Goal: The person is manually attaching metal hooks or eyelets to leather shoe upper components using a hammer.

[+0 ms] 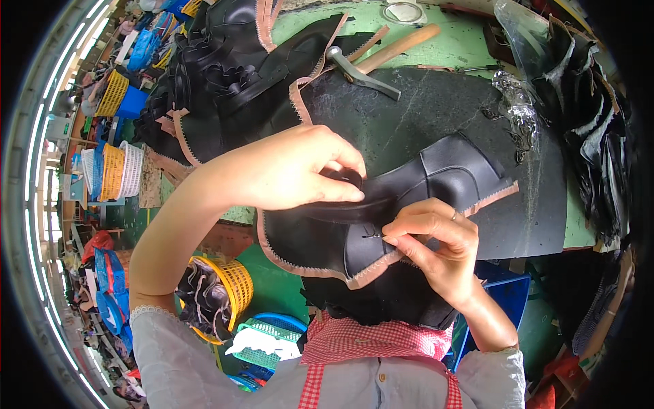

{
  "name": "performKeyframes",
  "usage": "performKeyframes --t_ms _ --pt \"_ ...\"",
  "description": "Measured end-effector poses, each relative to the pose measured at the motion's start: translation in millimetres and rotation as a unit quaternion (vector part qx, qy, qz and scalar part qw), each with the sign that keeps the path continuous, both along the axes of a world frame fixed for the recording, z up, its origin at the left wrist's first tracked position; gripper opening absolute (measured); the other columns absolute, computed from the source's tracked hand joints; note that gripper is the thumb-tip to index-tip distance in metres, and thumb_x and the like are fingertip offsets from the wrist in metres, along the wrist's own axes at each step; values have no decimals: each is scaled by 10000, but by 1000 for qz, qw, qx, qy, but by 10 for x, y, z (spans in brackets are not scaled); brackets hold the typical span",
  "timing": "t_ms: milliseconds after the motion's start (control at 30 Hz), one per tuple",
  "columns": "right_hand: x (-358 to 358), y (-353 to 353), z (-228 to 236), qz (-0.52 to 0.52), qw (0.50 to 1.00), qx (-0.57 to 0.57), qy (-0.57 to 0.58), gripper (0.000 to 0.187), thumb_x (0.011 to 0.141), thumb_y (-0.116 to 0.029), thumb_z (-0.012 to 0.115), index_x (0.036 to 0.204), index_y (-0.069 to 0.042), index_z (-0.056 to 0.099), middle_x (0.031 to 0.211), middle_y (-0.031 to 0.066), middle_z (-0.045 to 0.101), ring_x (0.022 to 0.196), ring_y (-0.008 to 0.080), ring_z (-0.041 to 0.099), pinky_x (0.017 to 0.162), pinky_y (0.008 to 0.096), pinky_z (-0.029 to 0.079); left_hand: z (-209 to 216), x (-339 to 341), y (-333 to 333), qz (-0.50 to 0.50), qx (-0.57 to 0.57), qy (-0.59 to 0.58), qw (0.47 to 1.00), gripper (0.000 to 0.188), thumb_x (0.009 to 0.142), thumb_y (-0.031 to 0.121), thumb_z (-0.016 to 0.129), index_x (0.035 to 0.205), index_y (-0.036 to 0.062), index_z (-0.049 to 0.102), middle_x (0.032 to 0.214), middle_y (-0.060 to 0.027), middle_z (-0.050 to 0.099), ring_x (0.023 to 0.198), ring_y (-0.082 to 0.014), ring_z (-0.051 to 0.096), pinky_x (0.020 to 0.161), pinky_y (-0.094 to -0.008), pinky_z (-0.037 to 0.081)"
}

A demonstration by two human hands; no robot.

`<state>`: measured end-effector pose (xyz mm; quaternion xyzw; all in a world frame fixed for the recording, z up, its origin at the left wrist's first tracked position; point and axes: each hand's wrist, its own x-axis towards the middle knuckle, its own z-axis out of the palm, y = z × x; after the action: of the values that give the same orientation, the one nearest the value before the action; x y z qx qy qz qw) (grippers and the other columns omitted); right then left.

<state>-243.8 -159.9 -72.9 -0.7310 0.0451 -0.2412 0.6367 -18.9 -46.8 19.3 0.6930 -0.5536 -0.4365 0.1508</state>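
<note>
A black leather shoe upper (pixel 306 235), with a pinkish-brown zigzag-cut edge, lies across the front of the work surface. My left hand (pixel 300 170) reaches over it from the left, thumb and fingers closed on a black strap-like part along its upper edge. On the right, my right hand (pixel 439 238) is closed in a pinch above the near side of the upper. A small, thin dark piece shows at its fingertips, against the leather; its kind is too small to tell.
Behind the upper, a wooden-handled hammer (pixel 364 76) rests on a black mat (pixel 531 218). Black uppers (pixel 238 95) are piled at the far left, more black pieces (pixel 593 136) at the right. Small metal parts in clear plastic (pixel 516 112) lie nearby. A yellow basket (pixel 240 290) stands below, left.
</note>
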Motion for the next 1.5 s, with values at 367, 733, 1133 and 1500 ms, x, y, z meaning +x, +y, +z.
performKeyframes --t_ms 367,733,1133,1500 --pt "-39 8 123 -3 998 -52 21 173 814 37 776 973 -32 776 940 87 705 824 176 703 686 281 569 82 -166 102 23 5 32 999 249 948 204 706 1022 -26 647 760 -90 654 675 -123 515 660 -305 458" --pt "-79 61 176 -33 992 -121 29 192 793 12 797 973 -56 785 910 82 700 721 191 695 603 283 546 106 -344 128 80 -1 -18 997 222 919 165 731 1020 -26 679 808 -104 710 691 -115 588 638 -292 492" --pt "-56 58 154 -43 983 -175 37 194 799 21 781 977 -56 786 918 93 713 724 200 710 605 272 560 47 -412 134 97 -46 -38 993 187 908 116 717 1033 -20 691 855 -138 740 701 -135 655 638 -294 510" --pt "-51 34 113 -72 990 92 81 424 804 57 814 1094 -24 517 928 103 710 886 146 720 787 277 601 -33 -449 209 92 -107 -27 990 312 804 190 848 934 11 628 808 -78 670 723 -132 596 711 -301 500"
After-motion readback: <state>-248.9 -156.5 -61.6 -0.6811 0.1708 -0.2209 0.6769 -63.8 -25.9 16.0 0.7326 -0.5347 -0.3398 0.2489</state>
